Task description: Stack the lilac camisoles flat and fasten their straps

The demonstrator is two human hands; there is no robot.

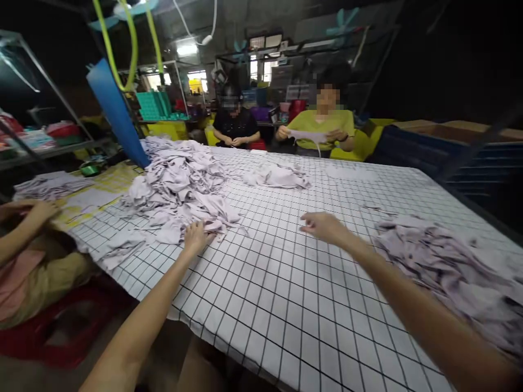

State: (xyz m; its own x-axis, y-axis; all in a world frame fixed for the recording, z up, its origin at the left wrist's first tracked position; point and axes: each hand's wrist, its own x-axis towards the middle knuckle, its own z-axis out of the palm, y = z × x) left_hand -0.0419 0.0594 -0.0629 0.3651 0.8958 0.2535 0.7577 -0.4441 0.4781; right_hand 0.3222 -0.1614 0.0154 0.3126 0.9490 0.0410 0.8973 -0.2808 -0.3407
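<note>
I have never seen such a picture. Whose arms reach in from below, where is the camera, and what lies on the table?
No machine here: a camera on a person's head looks forward and down, so these arms are the wearer's own. The left hand touches pale cloth at the near edge of the big heap; whether it grips is unclear. The right hand is over the checked table cover, with nothing visible in it. A smaller heap lies further back, another at right. Opposite, a co-worker in yellow-green holds a cloth piece.

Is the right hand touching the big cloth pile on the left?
Apart: the head view shows bare checked tablecloth between the right hand and the big cloth pile.
</note>
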